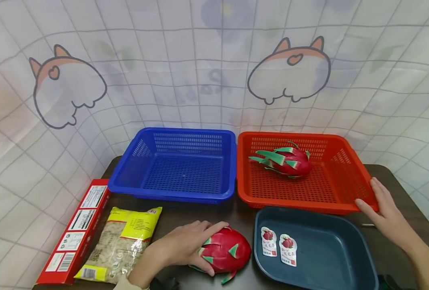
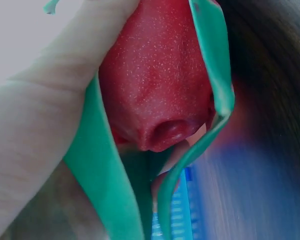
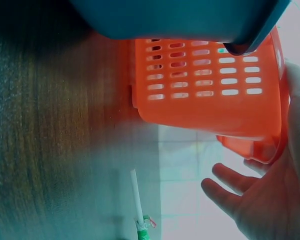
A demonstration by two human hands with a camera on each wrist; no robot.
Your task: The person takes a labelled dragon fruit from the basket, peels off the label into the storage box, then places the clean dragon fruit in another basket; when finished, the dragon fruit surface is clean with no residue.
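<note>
My left hand grips a red dragon fruit with green scales, low over the front of the table. In the left wrist view the dragon fruit fills the middle, its green leaf tips hanging past my thumb. At the right front corner of the red basket, my right hand touches the rim. Its fingers look spread and mostly straight in the right wrist view, beside the basket's slotted wall. Another dragon fruit lies inside that basket.
A blue basket stands left of the red one. Nearer me is a dark teal tub with two dragon fruit stickers. A yellow clear-fronted bag and a red box lie left. A thin white stick lies at right.
</note>
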